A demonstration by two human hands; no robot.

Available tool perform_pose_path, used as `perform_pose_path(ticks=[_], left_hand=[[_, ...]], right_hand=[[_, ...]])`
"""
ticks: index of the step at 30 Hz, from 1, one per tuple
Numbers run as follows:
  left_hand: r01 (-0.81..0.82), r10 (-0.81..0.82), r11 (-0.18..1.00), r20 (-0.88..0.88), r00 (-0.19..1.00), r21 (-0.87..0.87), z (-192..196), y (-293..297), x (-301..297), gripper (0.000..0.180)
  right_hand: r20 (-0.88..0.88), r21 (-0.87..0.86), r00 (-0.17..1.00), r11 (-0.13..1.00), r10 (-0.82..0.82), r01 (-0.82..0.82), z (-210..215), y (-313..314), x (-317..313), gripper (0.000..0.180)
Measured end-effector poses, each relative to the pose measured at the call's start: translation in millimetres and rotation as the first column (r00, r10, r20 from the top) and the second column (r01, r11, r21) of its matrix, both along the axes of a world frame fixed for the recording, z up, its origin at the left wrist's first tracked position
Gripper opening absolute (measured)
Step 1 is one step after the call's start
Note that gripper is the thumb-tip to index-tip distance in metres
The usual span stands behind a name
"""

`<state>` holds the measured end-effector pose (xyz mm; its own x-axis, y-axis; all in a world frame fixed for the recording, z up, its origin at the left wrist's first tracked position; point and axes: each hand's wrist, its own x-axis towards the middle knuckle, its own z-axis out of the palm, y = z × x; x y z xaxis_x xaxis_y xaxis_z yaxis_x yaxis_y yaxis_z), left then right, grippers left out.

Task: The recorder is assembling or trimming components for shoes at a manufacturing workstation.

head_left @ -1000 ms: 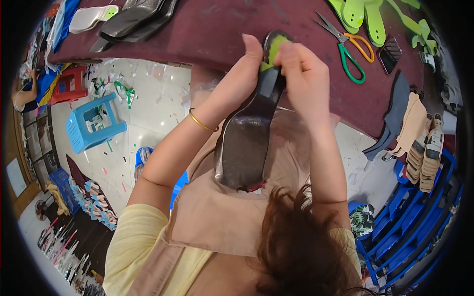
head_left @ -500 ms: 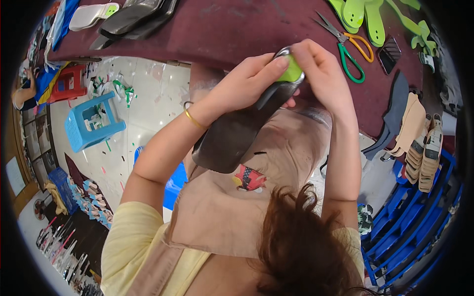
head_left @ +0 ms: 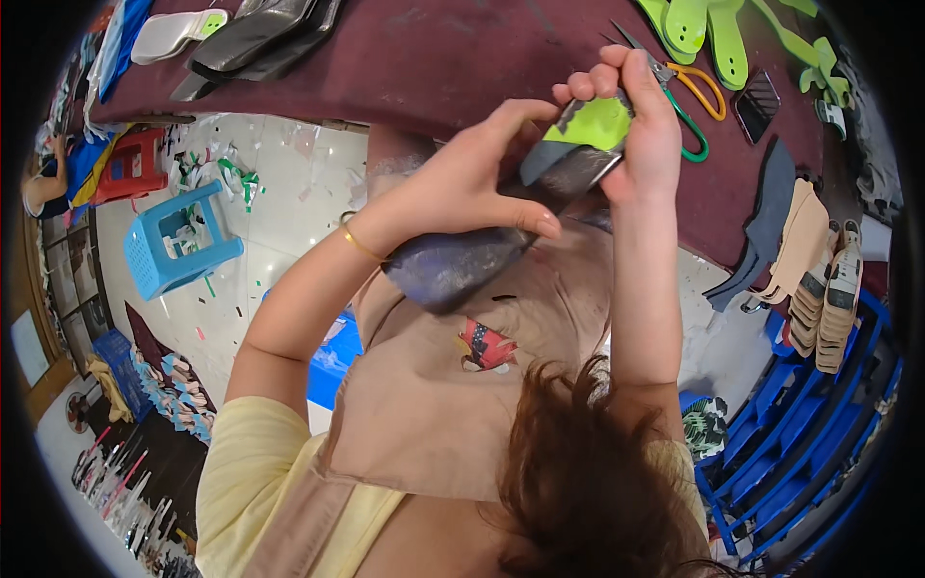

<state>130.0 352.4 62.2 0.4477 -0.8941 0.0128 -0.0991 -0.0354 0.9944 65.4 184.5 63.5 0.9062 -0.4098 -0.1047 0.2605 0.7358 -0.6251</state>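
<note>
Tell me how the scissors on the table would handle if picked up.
The scissors will probably stay stiff, since the blades look like metal. Lifted by one handle, they may swing, as the orange and green loops are spread apart. They seem unlikely to roll, lying flat on the table.

A red stool (head_left: 135, 185) and light-blue stool (head_left: 147, 255) rest on glossy floor (head_left: 299, 217) near the left corner of the maroon tabletop (head_left: 434, 58).
</note>
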Motion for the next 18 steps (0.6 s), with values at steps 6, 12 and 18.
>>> perform_pose_path(ticks=[6, 12, 18], left_hand=[[-0.109, 0.14, 0.988, 0.356, 0.924, -0.108, 0.2, -0.6, 7.5, 0.02], [-0.094, 0.1, 0.995, -0.23, 0.968, 0.035, 4.7, -13.1, 16.9, 0.017], [0.122, -0.1, 0.992, -0.805, 0.585, -0.034, -6.9, -23.0, 9.3, 0.03]], right_hand=[[-0.031, 0.094, 0.999, 0.996, 0.012, -0.009, -3.7, -5.0, -4.6, 0.027], [0.136, 0.122, 0.99, 0.991, 0.035, -0.052, 0.4, 0.0, -7.0, 0.028], [0.263, 0.221, 0.963, 0.968, 0.059, -0.12, -3.0, -0.5, -0.9, 0.03]])
